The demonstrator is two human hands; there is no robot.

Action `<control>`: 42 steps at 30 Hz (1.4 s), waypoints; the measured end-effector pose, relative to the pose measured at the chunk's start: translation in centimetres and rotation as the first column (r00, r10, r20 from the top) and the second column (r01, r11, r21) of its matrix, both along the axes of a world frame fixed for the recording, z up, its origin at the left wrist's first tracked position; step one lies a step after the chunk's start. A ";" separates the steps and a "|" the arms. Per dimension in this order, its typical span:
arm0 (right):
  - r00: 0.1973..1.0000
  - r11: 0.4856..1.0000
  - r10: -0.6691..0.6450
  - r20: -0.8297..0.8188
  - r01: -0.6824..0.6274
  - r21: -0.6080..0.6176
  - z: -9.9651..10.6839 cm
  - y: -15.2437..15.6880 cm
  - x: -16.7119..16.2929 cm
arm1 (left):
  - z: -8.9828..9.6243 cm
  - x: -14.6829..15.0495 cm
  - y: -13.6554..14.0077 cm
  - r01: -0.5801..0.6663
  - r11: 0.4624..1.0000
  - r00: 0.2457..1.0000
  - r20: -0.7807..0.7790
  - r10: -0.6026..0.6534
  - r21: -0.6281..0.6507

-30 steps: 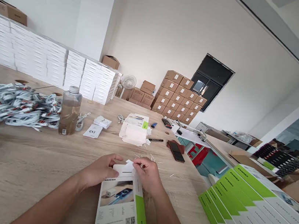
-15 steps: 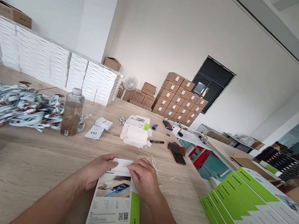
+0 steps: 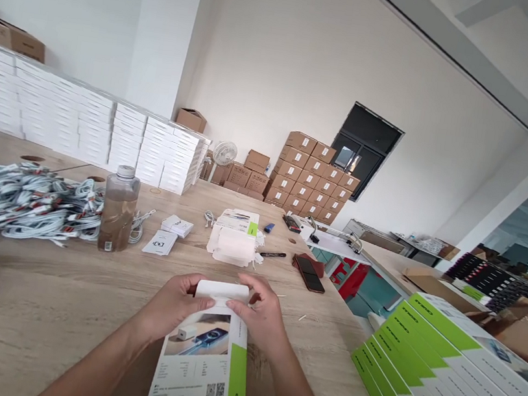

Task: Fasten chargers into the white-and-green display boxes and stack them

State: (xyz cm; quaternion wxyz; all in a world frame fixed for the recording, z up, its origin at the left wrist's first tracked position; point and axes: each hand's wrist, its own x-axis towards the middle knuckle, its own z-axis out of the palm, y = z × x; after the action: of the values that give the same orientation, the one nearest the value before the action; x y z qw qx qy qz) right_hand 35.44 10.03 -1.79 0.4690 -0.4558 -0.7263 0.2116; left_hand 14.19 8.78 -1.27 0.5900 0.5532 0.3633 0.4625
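- Right hand [image 3: 265, 313] has shifted from bunched fingertips to a thumb pressed on the white flap [image 3: 221, 292], fingers partly spread at its right edge.
- Far left, white cables [image 3: 22, 203] lie tangled, their connectors marked orange.
- Translucent plastic bottle [image 3: 118, 217], lidded, contains brownish liquid.
- White printed cards [image 3: 159, 242] lie near it, text too small to read.
- Left hand [image 3: 174, 307] curls round the box's left edge, thumb on the flap.
- Slim cardboard box [image 3: 192, 378], before the person at the wood-grain table [image 3: 67, 301], shows a charger-and-phone photo, QR codes and "CEUKAZ" on its green side.
- Smartphone [image 3: 311, 273] lies dark-screened beyond the right hand.
- Far right, green-and-white boxes [image 3: 417, 364] are stacked.
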 end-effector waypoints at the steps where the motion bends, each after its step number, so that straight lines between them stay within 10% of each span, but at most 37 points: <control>1: 0.999 0.998 0.022 -0.029 -0.024 -0.059 0.0 0.1 0.1 | 0.0 0.0 0.0 0.005 1.000 1.000 -0.014 -0.005 0.007; 10: 0.997 0.994 0.040 -0.071 -0.047 -0.103 0.2 -0.3 -0.1 | -0.1 0.3 0.0 -0.028 0.998 0.997 -0.072 0.032 0.052; 17: 0.912 0.879 0.267 -0.312 -0.364 -0.309 0.9 -0.2 1.5 | 0.0 0.5 -0.3 0.002 0.997 0.994 -0.105 0.007 0.081; 33: 0.987 0.984 0.149 -0.055 -0.153 -0.086 0.7 0.0 1.4 | -0.6 0.8 -0.4 -0.044 0.985 0.990 -0.122 0.065 0.168; 42: 0.921 0.939 0.154 -0.356 -0.249 -0.236 0.3 -0.3 0.4 | -0.1 1.1 -0.4 -0.033 0.997 0.999 0.031 0.031 0.071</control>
State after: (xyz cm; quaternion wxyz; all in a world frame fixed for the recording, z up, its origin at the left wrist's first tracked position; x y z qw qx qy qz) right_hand 35.80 9.69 -1.48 0.4918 -0.3967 -0.6432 0.4325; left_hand 15.26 8.37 -1.40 0.5676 0.5613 0.3464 0.4928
